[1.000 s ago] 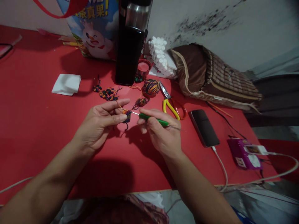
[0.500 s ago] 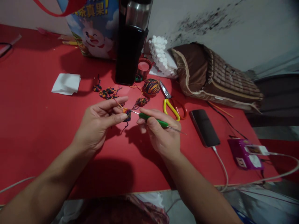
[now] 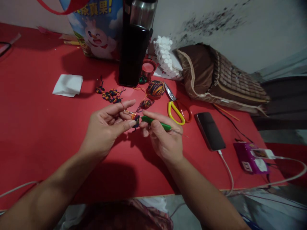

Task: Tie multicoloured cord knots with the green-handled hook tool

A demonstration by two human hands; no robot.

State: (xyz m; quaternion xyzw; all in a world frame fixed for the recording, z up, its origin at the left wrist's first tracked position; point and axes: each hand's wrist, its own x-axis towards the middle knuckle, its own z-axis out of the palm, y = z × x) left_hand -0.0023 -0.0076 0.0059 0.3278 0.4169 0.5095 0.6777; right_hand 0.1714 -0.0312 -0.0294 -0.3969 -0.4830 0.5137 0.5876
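Observation:
My left hand pinches a small multicoloured crochet piece between thumb and fingers, with yarn running over the raised index finger. In my right hand is a crochet hook with a green handle, held like a pen. Its metal shaft passes through or along the top of the piece, and the tip lies near my left fingers. Beyond the hands sit a ball of variegated yarn and a smaller yarn bundle. Several finished-looking crochet bits lie behind my left hand.
Scissors with yellow and red handles lie right of the yarn. A phone on a cable and a purple box are further right. An upright black phone leans on a bottle. White paper lies left.
My left hand and the crochet piece have shifted slightly right, closer to the hook's handle. The hook now reaches further past the piece toward my left fingers.

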